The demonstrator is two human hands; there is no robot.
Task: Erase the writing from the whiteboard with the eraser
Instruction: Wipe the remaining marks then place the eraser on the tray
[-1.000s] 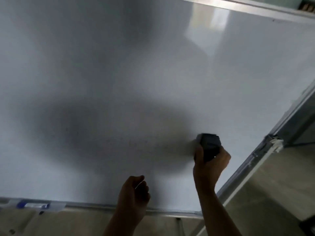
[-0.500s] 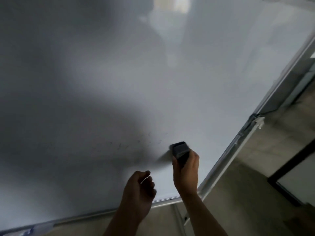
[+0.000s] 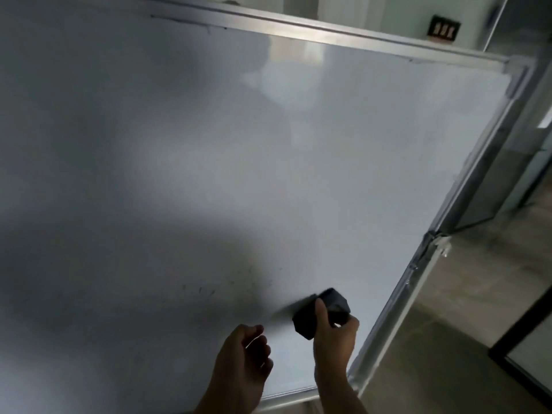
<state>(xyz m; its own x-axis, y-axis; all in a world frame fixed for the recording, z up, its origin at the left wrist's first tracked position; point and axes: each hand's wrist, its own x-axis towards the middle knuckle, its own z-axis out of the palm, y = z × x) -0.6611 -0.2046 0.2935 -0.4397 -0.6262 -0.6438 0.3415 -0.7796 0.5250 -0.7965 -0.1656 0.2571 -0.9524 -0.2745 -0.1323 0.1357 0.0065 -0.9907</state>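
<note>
A large whiteboard [image 3: 268, 162] with a metal frame fills the view. Faint dark marks [image 3: 209, 289] remain on its lower part, left of the eraser. My right hand [image 3: 334, 339] grips a black eraser [image 3: 316, 315] and holds it against the board near the lower right corner. My left hand [image 3: 245, 363] hangs in front of the board's bottom edge with its fingers curled, holding nothing.
The board's right frame edge [image 3: 466, 204] carries a bracket [image 3: 439, 240]. Beyond it lie a tiled floor [image 3: 448, 339] and a dark-framed glass panel [image 3: 525, 363]. A wall switch plate [image 3: 443, 28] shows above the top frame.
The view has tilted upward, bringing the board's top frame into sight. My right hand with the eraser has stayed near the lower right corner, turning the eraser slightly. My left hand keeps its curled pose.
</note>
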